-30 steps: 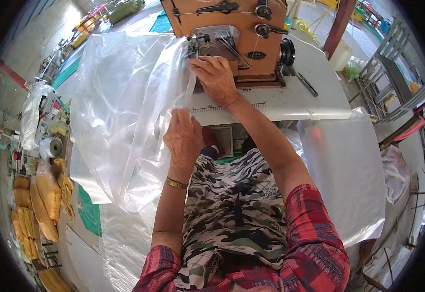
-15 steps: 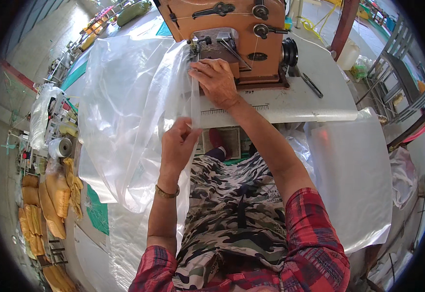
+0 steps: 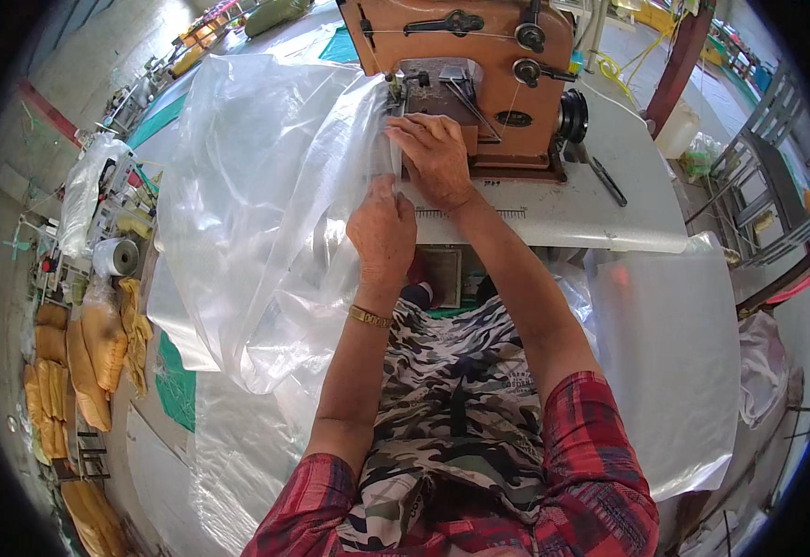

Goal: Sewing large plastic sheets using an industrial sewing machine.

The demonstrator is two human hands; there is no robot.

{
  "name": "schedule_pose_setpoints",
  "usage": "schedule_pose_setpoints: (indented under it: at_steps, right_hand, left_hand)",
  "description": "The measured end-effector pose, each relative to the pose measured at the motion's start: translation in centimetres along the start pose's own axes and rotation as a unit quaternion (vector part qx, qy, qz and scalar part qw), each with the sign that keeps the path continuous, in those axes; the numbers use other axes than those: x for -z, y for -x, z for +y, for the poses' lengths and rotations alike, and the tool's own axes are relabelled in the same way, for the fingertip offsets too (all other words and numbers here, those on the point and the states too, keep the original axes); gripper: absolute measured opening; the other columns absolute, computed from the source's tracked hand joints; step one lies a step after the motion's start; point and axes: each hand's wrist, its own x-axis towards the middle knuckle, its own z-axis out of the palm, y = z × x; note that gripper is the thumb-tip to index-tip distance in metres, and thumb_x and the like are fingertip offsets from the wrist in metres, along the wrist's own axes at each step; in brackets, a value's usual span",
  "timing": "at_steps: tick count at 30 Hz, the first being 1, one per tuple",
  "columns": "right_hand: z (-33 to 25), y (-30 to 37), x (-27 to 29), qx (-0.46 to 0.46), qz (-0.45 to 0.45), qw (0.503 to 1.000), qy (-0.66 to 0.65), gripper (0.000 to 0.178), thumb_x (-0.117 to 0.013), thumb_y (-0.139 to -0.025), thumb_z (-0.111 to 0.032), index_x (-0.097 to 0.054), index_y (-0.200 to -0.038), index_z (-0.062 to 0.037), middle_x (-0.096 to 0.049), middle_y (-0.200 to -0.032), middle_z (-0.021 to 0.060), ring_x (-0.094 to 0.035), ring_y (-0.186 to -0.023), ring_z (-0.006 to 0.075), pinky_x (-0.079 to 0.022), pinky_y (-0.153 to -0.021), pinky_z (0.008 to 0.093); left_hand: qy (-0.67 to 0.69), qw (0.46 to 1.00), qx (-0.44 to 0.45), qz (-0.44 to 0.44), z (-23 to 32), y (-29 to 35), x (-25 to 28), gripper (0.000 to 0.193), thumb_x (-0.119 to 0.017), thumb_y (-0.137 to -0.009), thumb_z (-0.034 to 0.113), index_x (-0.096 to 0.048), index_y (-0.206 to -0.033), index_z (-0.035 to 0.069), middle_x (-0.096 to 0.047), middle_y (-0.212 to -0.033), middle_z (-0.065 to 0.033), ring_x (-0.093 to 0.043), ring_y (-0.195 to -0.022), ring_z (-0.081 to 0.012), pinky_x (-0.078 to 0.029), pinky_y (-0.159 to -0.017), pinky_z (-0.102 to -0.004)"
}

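Across the left part of the white table [image 3: 623, 223], a clear plastic sheet [image 3: 257, 213] spreads in loose folds. The left hand [image 3: 382, 232] has its fingers closed on the sheet's right border. Farther up, the right hand [image 3: 437, 165] bends its fingers at that border, their grip unclear. Beyond stands an orange-brown sewing machine [image 3: 544, 130]; a slim dark tool [image 3: 609, 182] lies to its right.

A large, translucent plastic sheet [image 3: 257, 213] spreads across the left, creased and rumpled, its near end sagging in loose folds. Its right edge runs away to the left end of a sewing machine [image 3: 479, 56], which stands upright at far centre, orange-brown and partly black.
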Motion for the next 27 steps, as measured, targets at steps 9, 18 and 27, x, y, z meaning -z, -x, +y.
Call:
schedule_pose_setpoints:
  at_steps: [9,18,27]
  right_hand:
    - [-0.2,-0.2,0.2,-0.018,0.007,1.000,0.008,0.032,-0.061,-0.081,-0.010,-0.061,-0.113,-0.0060,-0.064,-0.119,0.0046,-0.055,-0.115,0.0233,-0.038,-0.100,0.0417]
    - [-0.3,-0.4,0.2,-0.033,0.013,0.999,-0.006,0.033,-0.063,-0.078,-0.004,-0.060,-0.110,-0.0088,-0.063,-0.122,0.0011,-0.055,-0.114,0.0239,-0.039,-0.098,0.0423]
    - [-0.2,-0.4,0.2,-0.021,0.011,0.999,-0.021,0.031,-0.062,-0.079,-0.009,-0.059,-0.110,-0.0069,-0.063,-0.121,0.0047,-0.054,-0.115,0.0252,-0.038,-0.100,0.0424]
  left_hand:
    - [-0.008,0.994,-0.100,0.046,-1.0,0.5,-0.4,0.030,-0.057,-0.085,0.010,-0.063,-0.114,0.004,-0.067,-0.095,-0.0143,-0.066,-0.066,-0.0331,-0.054,-0.057,-0.0419]
    - [-0.041,0.991,-0.127,-0.006,-1.8,-2.5,-0.3,0.029,-0.058,-0.085,0.008,-0.064,-0.113,0.006,-0.066,-0.091,-0.0134,-0.066,-0.074,-0.0335,-0.054,-0.064,-0.0431]
    - [-0.032,0.988,-0.152,0.001,-2.3,-5.2,-0.8,0.022,-0.058,-0.087,0.011,-0.064,-0.108,0.007,-0.064,-0.089,-0.0127,-0.066,-0.077,-0.0338,-0.053,-0.066,-0.0445]
